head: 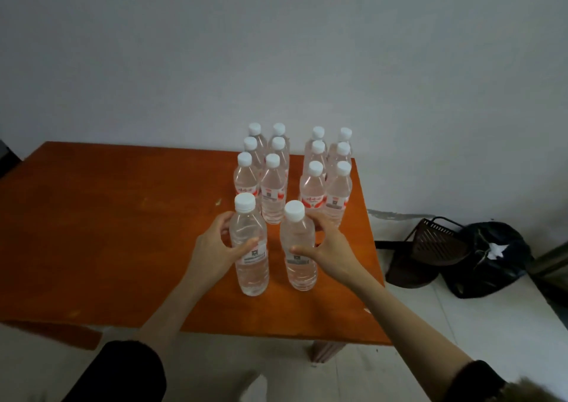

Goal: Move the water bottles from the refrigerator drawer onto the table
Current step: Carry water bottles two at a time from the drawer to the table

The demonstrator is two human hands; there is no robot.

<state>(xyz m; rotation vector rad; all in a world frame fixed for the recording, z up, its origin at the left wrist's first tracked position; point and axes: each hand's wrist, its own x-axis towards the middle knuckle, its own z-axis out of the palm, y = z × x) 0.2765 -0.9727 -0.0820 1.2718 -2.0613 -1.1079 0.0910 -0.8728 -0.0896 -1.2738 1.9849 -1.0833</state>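
So each hand has its own bottle at mid-frame: left hand (215,245) wrapped around the left bottle (249,248), right hand (325,245) around the right bottle (298,248), both upright on the orange bench (107,232). Twelve more bottles (295,171) stand just behind, toward the bench's far right. Dark bag (488,257) on the floor at right.

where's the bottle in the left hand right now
In the head view the bottle stands upright on the orange table, held by the left hand, left of the right hand's bottle, just before the rows.
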